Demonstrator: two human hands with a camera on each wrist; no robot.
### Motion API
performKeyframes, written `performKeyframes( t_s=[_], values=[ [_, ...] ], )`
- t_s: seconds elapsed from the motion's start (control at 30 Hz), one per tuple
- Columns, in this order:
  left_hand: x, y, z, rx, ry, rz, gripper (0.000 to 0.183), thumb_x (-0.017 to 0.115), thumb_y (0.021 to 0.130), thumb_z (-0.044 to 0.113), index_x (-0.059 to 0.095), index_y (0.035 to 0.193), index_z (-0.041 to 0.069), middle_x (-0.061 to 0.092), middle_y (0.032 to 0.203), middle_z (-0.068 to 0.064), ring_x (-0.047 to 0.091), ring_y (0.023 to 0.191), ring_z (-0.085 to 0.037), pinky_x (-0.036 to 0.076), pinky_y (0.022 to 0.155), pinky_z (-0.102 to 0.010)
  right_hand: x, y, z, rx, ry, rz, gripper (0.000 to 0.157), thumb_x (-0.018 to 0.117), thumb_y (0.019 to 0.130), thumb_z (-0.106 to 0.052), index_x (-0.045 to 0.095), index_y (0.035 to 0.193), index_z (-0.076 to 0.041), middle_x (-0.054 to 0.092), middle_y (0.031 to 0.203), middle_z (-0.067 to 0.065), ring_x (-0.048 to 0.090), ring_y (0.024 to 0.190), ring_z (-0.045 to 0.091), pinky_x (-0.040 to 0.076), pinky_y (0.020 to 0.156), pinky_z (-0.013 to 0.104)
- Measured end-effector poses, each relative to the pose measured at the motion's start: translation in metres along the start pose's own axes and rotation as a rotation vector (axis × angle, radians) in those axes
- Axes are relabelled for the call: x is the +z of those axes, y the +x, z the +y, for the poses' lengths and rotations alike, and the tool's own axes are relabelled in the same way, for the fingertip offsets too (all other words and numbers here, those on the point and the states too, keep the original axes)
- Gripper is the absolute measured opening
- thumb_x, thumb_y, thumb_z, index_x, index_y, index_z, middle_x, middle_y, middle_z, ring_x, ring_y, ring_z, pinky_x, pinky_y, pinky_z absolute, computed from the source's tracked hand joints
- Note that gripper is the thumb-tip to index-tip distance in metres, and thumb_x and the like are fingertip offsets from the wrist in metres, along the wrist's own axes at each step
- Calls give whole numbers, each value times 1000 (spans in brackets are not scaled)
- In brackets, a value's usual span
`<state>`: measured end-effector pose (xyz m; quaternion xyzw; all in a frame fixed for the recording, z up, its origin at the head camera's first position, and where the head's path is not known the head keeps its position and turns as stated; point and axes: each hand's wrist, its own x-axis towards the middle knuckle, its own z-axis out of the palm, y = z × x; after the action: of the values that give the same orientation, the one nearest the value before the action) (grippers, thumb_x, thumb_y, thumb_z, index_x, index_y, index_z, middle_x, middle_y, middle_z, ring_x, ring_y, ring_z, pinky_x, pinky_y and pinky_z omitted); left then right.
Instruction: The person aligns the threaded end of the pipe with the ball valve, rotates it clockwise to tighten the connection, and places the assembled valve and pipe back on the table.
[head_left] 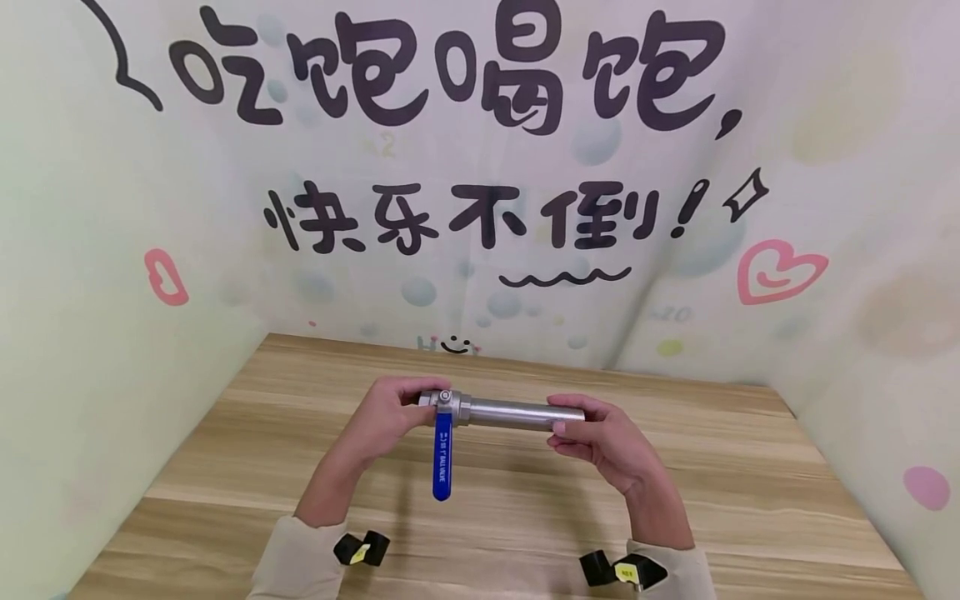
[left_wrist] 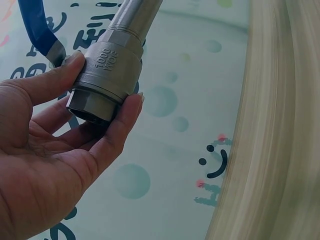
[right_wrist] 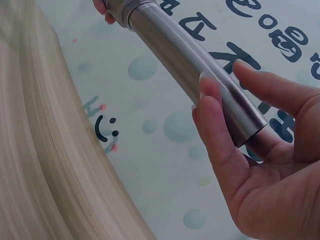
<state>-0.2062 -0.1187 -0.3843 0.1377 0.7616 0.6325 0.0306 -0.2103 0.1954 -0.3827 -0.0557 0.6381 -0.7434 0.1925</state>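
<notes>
A steel ball valve (head_left: 459,408) with a blue lever (head_left: 443,458) is joined to a straight metal pipe (head_left: 517,413), held roughly level over the table. My left hand (head_left: 386,417) grips the valve body at its left end, thumb on one side and fingers on the other. In the left wrist view the valve body (left_wrist: 111,67) shows raised lettering and an open hexagonal end. At the pipe's free end, my right hand (head_left: 600,437) holds it between thumb and fingers. The right wrist view shows fingers (right_wrist: 212,117) curled around the pipe (right_wrist: 200,70).
Below the hands lies a wood-grain table (head_left: 480,533). A pale printed backdrop (head_left: 420,167) with dark characters rises behind it and along the sides. Black wrist devices with yellow labels sit at the left cuff (head_left: 303,554) and right cuff (head_left: 682,575).
</notes>
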Motion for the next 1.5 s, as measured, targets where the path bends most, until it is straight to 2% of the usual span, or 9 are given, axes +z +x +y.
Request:
performKeyframes(
  t_s=[0.13,0.27,0.9,1.5],
  values=[
    [0,-1,1,0,2,3,30,62,89,-6,68,118,0,65,114,-17,63,87,-21,57,80,-30,0,0,0,-13,-7,-25,36,66,84,8,67,114,-11,55,109,12,71,80,19,58,76,28],
    [0,-1,0,0,10,0,30,63,89,-6,68,118,0,65,114,-17,63,87,-21,57,79,-30,-1,1,3,-15,-1,-32,33,66,84,9,66,113,-7,56,106,11,71,79,18,58,75,28],
    [1,-1,0,-2,10,2,30,64,89,-5,69,118,1,65,113,-16,63,87,-21,57,79,-31,0,0,1,-8,-17,-10,33,64,91,-3,59,122,4,60,102,14,70,77,15,58,74,26],
    [1,-1,2,-1,7,6,30,64,88,-5,69,117,2,66,112,-16,63,87,-21,57,78,-29,0,0,1,-14,-24,-21,32,63,94,-12,59,121,6,62,100,11,70,80,15,57,77,27]
  ],
)
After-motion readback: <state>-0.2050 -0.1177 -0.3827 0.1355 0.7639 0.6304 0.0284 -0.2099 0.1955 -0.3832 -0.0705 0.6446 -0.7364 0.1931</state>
